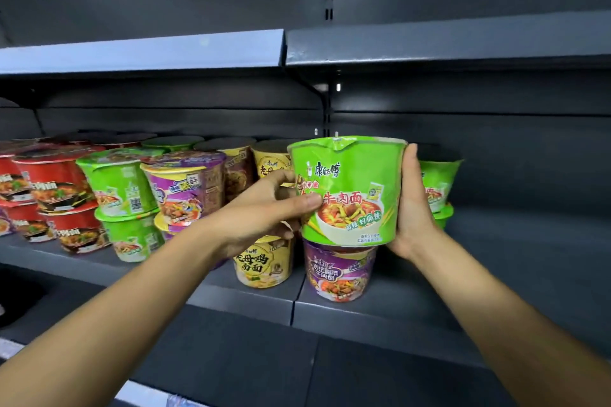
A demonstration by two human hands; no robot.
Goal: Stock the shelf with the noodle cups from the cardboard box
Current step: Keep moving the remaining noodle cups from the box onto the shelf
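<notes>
Two hands grip one green noodle cup (348, 190) atop the purple cup (339, 269) near the shelf (380, 314) front edge: left hand (264, 208) clasping its left side, right hand (411, 205) its right; bare shelf lies right of it

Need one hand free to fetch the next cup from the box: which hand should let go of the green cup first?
Probably the left hand: it only pinches the green cup's front wall, while the right hand cradles its side down to the base, steadying it over the purple cup.
</notes>
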